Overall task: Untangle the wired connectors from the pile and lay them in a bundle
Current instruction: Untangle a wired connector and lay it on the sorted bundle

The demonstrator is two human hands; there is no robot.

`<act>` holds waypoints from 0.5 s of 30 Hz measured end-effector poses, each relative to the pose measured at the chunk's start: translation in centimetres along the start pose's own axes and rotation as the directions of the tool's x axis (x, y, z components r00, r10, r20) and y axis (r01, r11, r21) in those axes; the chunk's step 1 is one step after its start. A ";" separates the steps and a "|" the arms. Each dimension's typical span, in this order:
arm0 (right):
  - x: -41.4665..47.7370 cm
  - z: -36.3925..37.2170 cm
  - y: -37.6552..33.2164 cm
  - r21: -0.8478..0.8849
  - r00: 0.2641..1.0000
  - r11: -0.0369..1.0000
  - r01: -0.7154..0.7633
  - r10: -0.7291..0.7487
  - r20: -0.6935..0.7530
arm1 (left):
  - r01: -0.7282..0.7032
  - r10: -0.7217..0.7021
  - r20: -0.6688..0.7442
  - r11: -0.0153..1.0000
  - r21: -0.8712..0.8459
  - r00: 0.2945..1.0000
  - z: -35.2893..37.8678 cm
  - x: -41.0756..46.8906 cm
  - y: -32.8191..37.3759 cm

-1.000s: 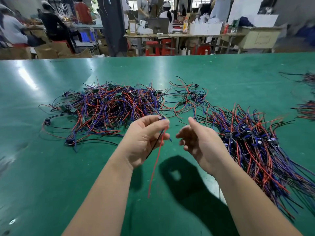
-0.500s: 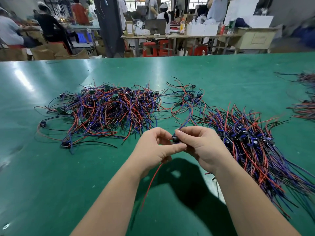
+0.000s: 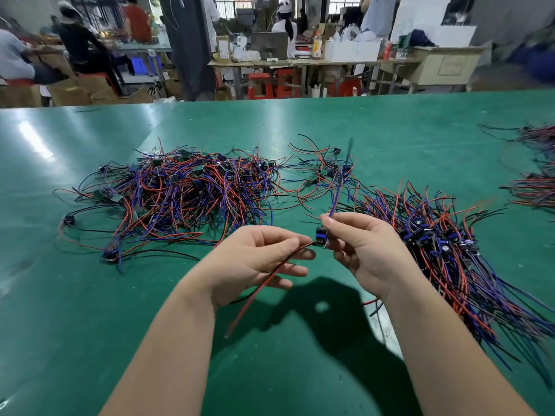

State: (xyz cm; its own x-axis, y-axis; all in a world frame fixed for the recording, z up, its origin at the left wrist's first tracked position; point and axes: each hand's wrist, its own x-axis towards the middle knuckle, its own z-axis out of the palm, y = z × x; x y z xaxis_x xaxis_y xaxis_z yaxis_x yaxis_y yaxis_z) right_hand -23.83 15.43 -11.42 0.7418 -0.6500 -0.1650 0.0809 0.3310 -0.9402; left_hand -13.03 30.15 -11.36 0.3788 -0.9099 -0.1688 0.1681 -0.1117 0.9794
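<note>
Over the green bench (image 3: 90, 325), between pile (image 3: 186, 193) and bundle (image 3: 450, 250), my right hand (image 3: 363, 250) pinched the connector (image 3: 320, 236) by its rigid body, the best hold; my left hand (image 3: 255, 262) gripped its leads (image 3: 264, 283), which I judged light, limp and snag-prone.

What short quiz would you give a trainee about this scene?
1. True or false: the right hand pinches a connector.
2. Where does the bundle lie relative to the pile? A. to its left; B. to its right; C. on top of it.
3. Which hand holds the red wire?
Key: 1 true; 2 B; 3 the left hand.
</note>
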 end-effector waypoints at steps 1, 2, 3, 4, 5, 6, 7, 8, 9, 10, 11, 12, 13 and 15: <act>-0.1 0.0 -0.1 -0.001 1.000 1.000 -0.008 0.008 0.024 | -0.006 0.006 0.021 1.000 0.016 1.000 -0.5 -0.2 0.0; -0.2 0.1 -0.2 0.007 0.998 1.000 -0.017 0.017 0.058 | -0.009 0.007 0.053 1.000 0.024 0.999 -0.8 -0.4 0.0; -0.3 0.2 -0.3 0.024 0.995 0.999 -0.027 0.024 0.097 | -0.014 0.011 0.089 0.999 0.038 0.996 -1.0 -0.5 0.0; -0.5 0.2 -0.3 0.047 0.991 0.998 -0.036 0.029 0.133 | -0.016 0.008 0.124 0.998 0.064 0.992 -1.0 -0.6 0.0; -0.6 0.3 -0.4 0.077 0.986 0.996 -0.044 0.031 0.162 | -0.015 0.000 0.152 0.995 0.099 0.988 -1.0 -0.6 -0.1; -0.7 0.3 -0.5 0.108 0.983 0.993 -0.051 0.031 0.184 | -0.005 -0.019 0.183 0.991 0.131 0.983 -0.9 -0.6 -0.2; -0.7 0.3 -0.6 0.130 0.979 0.990 -0.056 0.029 0.201 | 0.009 -0.043 0.216 0.988 0.156 0.975 -0.7 -0.5 -0.4; -0.8 0.2 -0.7 0.138 0.977 0.989 -0.056 0.026 0.213 | 0.034 -0.080 0.249 0.983 0.183 0.965 -0.6 -0.6 -0.5; -0.8 0.2 -0.8 0.133 0.975 0.990 -0.054 0.023 0.221 | 0.057 -0.114 0.275 0.977 0.207 0.955 -0.6 -0.6 -0.6; -0.8 0.0 -0.8 0.123 0.974 0.991 -0.053 0.025 0.226 | 0.079 -0.137 0.279 0.974 0.211 0.950 -0.7 -0.6 -0.5; -0.9 -0.1 -0.9 0.115 0.972 0.992 -0.057 0.029 0.234 | 0.091 -0.138 0.247 0.977 0.191 0.959 -0.9 -0.5 -0.6; -0.9 -0.2 -1.0 0.107 0.967 0.992 -0.064 0.035 0.252 | 0.105 -0.132 0.173 0.982 0.158 0.976 -1.2 -0.3 -0.5; -1.0 -0.2 -1.0 0.097 0.959 0.993 -0.071 0.041 0.281 | 0.111 -0.120 0.082 0.987 0.112 0.989 -1.4 -0.1 -0.4; -1.1 -0.3 -1.0 0.072 0.942 0.994 -0.084 0.055 0.332 | 0.062 -0.062 -0.050 0.998 0.000 0.997 -1.1 0.3 -0.2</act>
State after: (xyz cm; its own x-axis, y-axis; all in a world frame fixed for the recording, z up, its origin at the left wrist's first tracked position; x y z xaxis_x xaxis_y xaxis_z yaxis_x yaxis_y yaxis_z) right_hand -24.94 15.66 -10.41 0.9239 -0.3669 -0.1087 0.0661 0.4326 -0.8992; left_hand -11.94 30.39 -11.73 0.4129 -0.8800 -0.2347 0.1917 -0.1680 0.9670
